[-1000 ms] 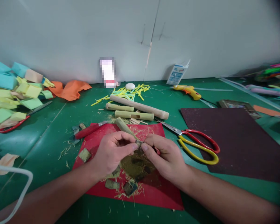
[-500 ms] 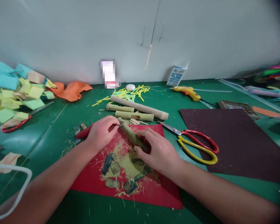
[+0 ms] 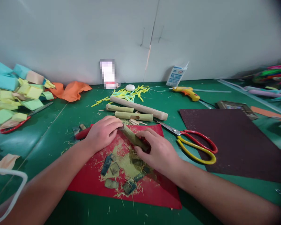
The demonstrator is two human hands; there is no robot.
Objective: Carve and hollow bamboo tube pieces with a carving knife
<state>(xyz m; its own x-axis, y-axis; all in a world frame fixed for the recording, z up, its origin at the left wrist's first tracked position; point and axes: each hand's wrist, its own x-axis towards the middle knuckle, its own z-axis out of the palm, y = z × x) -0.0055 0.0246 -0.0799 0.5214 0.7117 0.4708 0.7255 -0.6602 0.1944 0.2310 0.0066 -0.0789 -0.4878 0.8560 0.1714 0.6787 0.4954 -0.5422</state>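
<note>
My right hand (image 3: 158,148) is wrapped round a short green bamboo tube (image 3: 131,133), which slants over a red sheet (image 3: 89,178). At the tube's far left end, my left hand (image 3: 103,132) has its fingers pinched together against the rim. What those fingers hold, if anything, is hidden. Below the tube, pale dust, shavings and several small dark pieces like sandpaper (image 3: 106,165) lie on the red sheet. Just beyond the hands rest two more cut bamboo pieces, one with a notch (image 3: 144,117), and a longer pale stick (image 3: 140,108).
Scissors with red and yellow handles (image 3: 196,145) lie right of the hands, partly on a dark brown sheet (image 3: 229,140). A yellow glue gun (image 3: 187,92) is farther back. Folded paper pieces (image 3: 11,90) and red-handled scissors (image 3: 16,126) occupy the left. A phone (image 3: 108,75) leans on the wall.
My left fingers have shifted slightly right and closer over the tube's end. My right hand keeps its hold on the bamboo tube. The whole view has drifted a little.
</note>
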